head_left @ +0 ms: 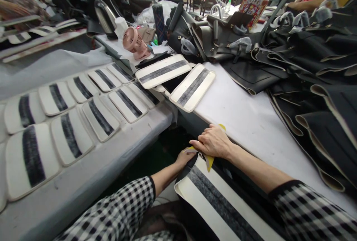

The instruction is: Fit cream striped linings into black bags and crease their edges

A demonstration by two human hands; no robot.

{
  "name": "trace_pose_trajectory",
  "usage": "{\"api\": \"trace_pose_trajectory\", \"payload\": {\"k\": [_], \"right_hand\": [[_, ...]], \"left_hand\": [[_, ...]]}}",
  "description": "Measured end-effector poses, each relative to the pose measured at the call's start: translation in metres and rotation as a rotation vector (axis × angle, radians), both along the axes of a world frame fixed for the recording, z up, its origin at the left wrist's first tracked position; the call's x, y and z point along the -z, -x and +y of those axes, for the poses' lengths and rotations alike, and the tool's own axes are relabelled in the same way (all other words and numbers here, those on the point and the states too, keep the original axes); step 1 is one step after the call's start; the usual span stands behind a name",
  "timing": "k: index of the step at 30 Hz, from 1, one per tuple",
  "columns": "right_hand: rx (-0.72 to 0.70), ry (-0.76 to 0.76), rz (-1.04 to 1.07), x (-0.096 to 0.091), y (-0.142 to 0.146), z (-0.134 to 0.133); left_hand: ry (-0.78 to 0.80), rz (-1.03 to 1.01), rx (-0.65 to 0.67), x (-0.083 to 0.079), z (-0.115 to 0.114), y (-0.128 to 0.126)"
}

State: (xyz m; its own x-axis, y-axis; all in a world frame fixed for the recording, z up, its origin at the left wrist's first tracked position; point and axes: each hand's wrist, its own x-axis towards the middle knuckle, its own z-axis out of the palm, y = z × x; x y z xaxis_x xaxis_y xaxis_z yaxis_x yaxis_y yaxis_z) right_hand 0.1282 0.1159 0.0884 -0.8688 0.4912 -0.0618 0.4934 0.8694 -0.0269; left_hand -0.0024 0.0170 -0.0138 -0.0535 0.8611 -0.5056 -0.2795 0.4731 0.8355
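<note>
A white panel with a dark stripe [225, 200] slants across my lap on black material. At its far end my right hand [214, 141] is closed round a thin yellow piece [209, 163], whose edges stick out past the fingers. My left hand [185, 158] is just left of it, curled at the panel's far corner, with a bit of the same yellow showing by the fingers. What exactly the left fingers pinch is hidden. Two similar striped panels, one flat [164, 71] and one angled [192, 87], lie beyond my hands where the tables meet.
On the left table [111, 166] striped panels [68, 138] lie in rows. The white right table [245, 114] carries black leather bags [315, 55]. A pink fan [134, 42], a steel kettle [105, 18] and a red box [255, 6] stand farther back. Other people sit beyond.
</note>
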Motion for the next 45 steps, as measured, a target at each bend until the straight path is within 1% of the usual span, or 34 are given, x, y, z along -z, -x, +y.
{"api": "trace_pose_trajectory", "payload": {"k": [2, 4, 6, 8, 9, 11, 19, 23, 32, 39, 41, 45], "right_hand": [[-0.017, 0.006, 0.001, 0.0, 0.0, 0.001], [-0.041, 0.012, -0.002, -0.001, 0.001, 0.002], [-0.057, 0.013, -0.015, -0.002, 0.002, 0.003], [-0.063, 0.01, -0.035, -0.004, 0.002, 0.003], [-0.062, 0.01, -0.044, -0.005, 0.003, 0.003], [-0.065, 0.012, -0.055, -0.006, 0.003, 0.002], [-0.093, 0.019, -0.053, -0.006, 0.002, -0.001], [-0.098, 0.015, -0.044, -0.005, 0.0, -0.001], [-0.106, 0.002, -0.029, -0.002, -0.005, -0.003], [-0.074, 0.051, -0.037, 0.003, -0.011, -0.009], [-0.051, 0.069, -0.038, 0.004, -0.013, -0.012], [0.049, 0.081, -0.034, 0.004, -0.018, -0.025]], "left_hand": [[-0.048, 0.008, -0.05, -0.015, -0.005, 0.01], [-0.138, 0.014, -0.05, -0.035, -0.013, 0.019], [-0.233, 0.038, 0.043, -0.056, -0.022, 0.025], [-0.269, 0.111, 0.171, -0.072, -0.028, 0.026], [-0.267, 0.159, 0.22, -0.078, -0.029, 0.026], [-0.266, 0.258, 0.275, -0.084, -0.029, 0.023], [-0.362, 0.622, 0.311, -0.091, -0.031, 0.02], [-0.382, 0.759, 0.372, -0.095, -0.03, 0.019], [-0.412, 0.871, 0.432, -0.098, -0.032, 0.015], [-0.477, 0.924, 0.435, -0.091, -0.032, 0.011], [-0.482, 0.945, 0.456, -0.089, -0.031, 0.011], [-0.484, 0.965, 0.496, -0.089, -0.03, 0.012]]}}
